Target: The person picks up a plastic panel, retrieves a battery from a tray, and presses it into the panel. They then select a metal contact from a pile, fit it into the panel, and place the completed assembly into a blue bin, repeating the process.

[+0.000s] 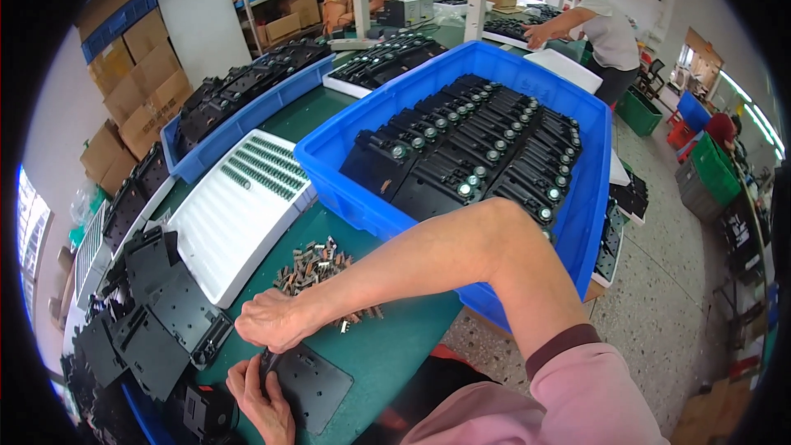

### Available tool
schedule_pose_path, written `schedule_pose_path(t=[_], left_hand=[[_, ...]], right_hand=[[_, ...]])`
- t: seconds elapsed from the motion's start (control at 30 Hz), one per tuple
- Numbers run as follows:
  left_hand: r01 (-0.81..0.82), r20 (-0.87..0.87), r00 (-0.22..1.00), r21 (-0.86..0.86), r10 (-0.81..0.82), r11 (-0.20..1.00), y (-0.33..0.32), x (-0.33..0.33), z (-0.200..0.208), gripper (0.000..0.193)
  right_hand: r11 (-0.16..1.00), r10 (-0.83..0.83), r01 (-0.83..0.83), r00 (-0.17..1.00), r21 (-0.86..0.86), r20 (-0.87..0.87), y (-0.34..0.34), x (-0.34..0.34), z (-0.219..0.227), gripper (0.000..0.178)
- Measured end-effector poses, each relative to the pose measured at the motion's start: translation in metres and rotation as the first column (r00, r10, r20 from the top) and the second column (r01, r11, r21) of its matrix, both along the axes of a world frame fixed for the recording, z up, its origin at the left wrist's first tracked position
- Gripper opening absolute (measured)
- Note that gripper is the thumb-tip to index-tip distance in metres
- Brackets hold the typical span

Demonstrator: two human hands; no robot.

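Note:
A flat black plate (317,390) with small holes lies on the green table in front of me. My left hand (265,402) grips its left side, fingers curled around a dark raised part at the edge. Just above that part, my right hand (276,321) is closed in a fist, knuckles up. What it holds is hidden beneath the fingers. Beyond my right wrist, a pile of small metal and brown pieces (309,268) is spread on the table, partly covered by my forearm.
A white foam tray (202,227) holds rows of springs. Right of it, a large blue crate (371,218) contains rows of black assemblies with round metal ends. More black plates (156,346) are heaped at the left. Two people work across the table; another blue crate (239,128) stands far left.

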State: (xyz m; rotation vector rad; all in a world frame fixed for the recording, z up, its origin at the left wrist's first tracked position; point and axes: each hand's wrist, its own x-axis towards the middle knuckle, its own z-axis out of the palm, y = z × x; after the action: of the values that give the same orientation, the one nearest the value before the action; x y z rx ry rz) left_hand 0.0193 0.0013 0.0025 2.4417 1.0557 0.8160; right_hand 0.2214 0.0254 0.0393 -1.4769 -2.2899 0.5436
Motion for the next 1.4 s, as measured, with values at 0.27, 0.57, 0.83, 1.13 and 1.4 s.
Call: schedule_pose_path(t=[0.27,0.57,0.83,1.13,1.4], left_hand=[[0.034,0.017,0.999,0.005,-0.034,0.999,0.0019,0.0021,-0.0063,0.032],[0.041,0.025,0.999,0.010,-0.041,0.999,0.0046,0.0002,-0.0090,0.033],[0.026,0.020,0.999,-0.027,-0.026,0.999,0.0040,0.0002,-0.0087,0.033],[0.050,0.025,0.998,0.027,-0.051,0.998,0.0048,-0.0006,-0.0096,0.034],[0.022,0.007,1.000,-0.030,-0.022,0.999,0.0033,0.0001,-0.0063,0.035]], right_hand=[[0.999,0.007,-0.008,1.000,-0.047,-0.020,0.0032,0.0045,-0.0056,0.011],[0.998,0.014,-0.017,0.999,-0.058,-0.036,0.0028,0.0042,-0.0036,0.012],[0.999,0.015,-0.017,0.999,-0.051,-0.044,0.0006,0.0052,-0.0010,0.013],[0.997,0.023,-0.025,0.999,-0.075,-0.030,0.0023,0.0045,-0.0024,0.013],[0.997,0.030,-0.030,1.000,-0.070,-0.001,0.0036,0.0039,-0.0050,0.014]])
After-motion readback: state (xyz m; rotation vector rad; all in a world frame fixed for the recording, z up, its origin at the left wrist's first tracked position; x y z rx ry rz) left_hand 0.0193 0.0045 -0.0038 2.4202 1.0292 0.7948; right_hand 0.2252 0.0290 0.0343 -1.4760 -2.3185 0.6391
